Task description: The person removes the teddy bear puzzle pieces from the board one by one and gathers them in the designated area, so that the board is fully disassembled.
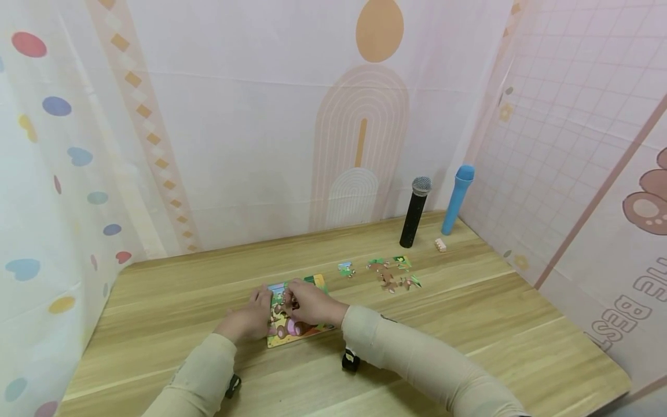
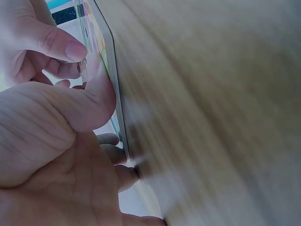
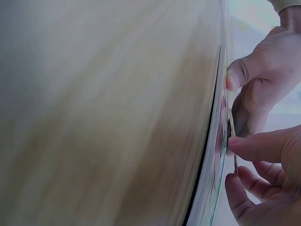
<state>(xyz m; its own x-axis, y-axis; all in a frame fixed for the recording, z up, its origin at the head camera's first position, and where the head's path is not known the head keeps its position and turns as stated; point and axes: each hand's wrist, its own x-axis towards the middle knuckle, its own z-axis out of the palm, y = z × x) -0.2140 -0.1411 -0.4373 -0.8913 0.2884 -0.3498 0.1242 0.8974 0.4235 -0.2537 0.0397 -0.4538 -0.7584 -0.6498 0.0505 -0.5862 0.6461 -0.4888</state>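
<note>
A colourful jigsaw puzzle board [image 1: 277,340] with a cartoon bear picture lies flat on the wooden table. My left hand [image 1: 249,315] rests at its left side. In the left wrist view the left thumb [image 2: 101,101] presses on the board near its edge, while the other fingers reach down along that edge to the table. Over the middle of the board my right hand [image 1: 311,304] pinches a puzzle piece [image 3: 236,162] between thumb and fingers. The piece shows edge-on, close over the board, in the right wrist view. The right hand covers part of the picture.
One loose puzzle piece [image 1: 346,269] lies just beyond the board, and a cluster of several pieces [image 1: 388,275] is to its right. Farther back stand a black microphone [image 1: 413,217] and a blue microphone [image 1: 456,200], with a small pinkish block [image 1: 440,245] near them.
</note>
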